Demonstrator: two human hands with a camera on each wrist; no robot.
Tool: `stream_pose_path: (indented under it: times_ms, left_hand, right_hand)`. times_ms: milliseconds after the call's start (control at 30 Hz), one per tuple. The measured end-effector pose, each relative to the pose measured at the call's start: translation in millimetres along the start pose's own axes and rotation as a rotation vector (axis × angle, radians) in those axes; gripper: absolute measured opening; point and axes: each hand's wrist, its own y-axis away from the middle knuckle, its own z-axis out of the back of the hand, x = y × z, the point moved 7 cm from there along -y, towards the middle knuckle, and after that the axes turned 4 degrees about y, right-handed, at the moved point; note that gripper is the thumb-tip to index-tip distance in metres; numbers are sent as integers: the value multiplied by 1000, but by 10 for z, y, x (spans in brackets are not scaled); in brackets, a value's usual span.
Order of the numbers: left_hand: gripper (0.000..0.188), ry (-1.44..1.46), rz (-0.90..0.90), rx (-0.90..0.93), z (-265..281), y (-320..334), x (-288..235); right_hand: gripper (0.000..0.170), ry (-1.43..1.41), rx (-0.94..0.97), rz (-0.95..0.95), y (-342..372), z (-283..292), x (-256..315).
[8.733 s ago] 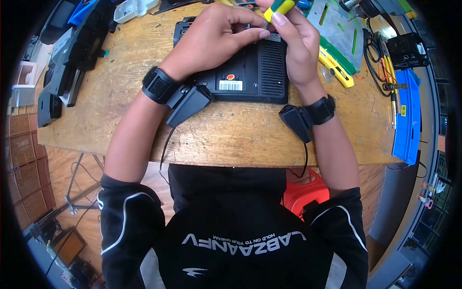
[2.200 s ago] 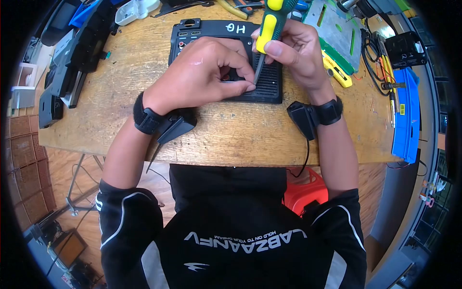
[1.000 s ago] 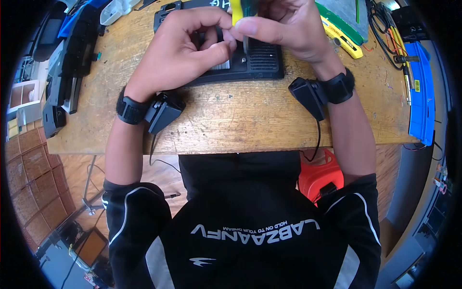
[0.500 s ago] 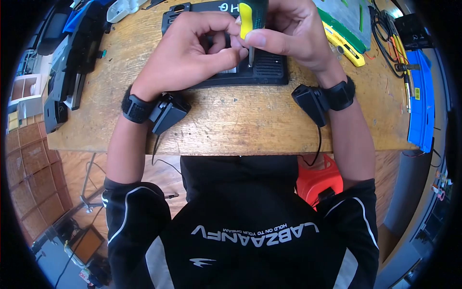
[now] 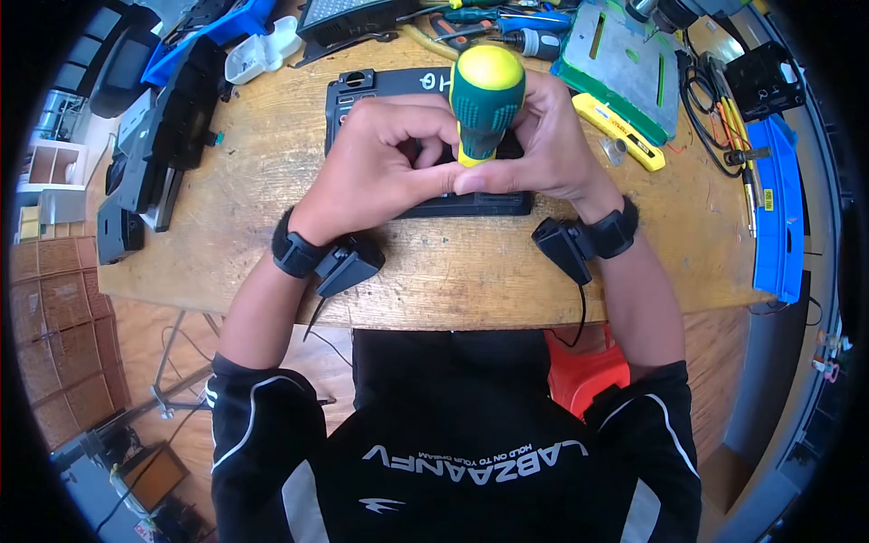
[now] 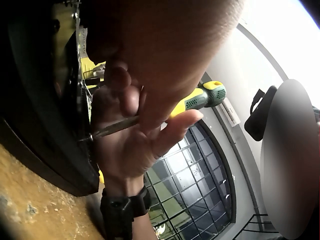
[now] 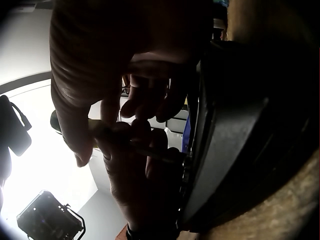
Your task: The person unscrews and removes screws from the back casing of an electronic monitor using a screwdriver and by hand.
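Observation:
A screwdriver [image 5: 489, 95] with a green and yellow handle stands nearly upright over a black device casing [image 5: 391, 83], which lies flat on the wooden bench. My right hand [image 5: 557, 149] grips the lower handle, thumb across its yellow neck. From the other side my left hand [image 5: 380, 167] closes thumb and forefinger about the neck and shaft, its thumb tip meeting the right thumb. In the left wrist view the metal shaft [image 6: 117, 126] runs down to a small screw [image 6: 91, 137] at the casing's surface. Both hands hide much of the casing in the head view.
A yellow utility knife [image 5: 620, 131] lies right of the casing, beside a green-edged metal plate [image 5: 625, 68]. Pliers and other tools crowd the back. Long black parts [image 5: 186, 109] line the left side, a blue tray [image 5: 777, 213] the right edge. A white container [image 5: 262, 52] sits back left.
The screwdriver has gone from the casing's far edge to its near part. Its handle now stands more upright, and the left fingers have risen to its neck. The head view has shifted too.

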Motion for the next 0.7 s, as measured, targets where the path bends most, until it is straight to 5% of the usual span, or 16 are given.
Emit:
stream_pose_path:
  times_ms: [133, 233, 300, 367, 433, 500, 600, 700]
  left_hand:
    - [13, 17, 16, 35, -66, -1, 22]
    - [14, 14, 34, 49, -92, -4, 77]
    - [17, 31, 9, 52, -103, 3, 108]
    - [17, 11, 92, 52, -105, 27, 69]
    - [17, -13, 173, 49, -100, 31, 94]
    - [17, -81, 90, 24, -81, 25, 89]
    - [18, -10, 48, 31, -89, 29, 177]
    - [17, -14, 34, 57, -114, 8, 125]
  right_hand:
    - [43, -324, -64, 27, -63, 35, -22]
    - [62, -279, -12, -156, -10, 70, -61]
    - [59, -247, 18, -141, -20, 57, -51]
    - [37, -87, -69, 164, -55, 90, 66]
    - [37, -40, -127, 219, -78, 44, 166]
    - [58, -406, -189, -3, -90, 24, 83]
    - [38, -273, -54, 38, -58, 21, 87]
    - [40, -329, 14, -73, -33, 40, -26]
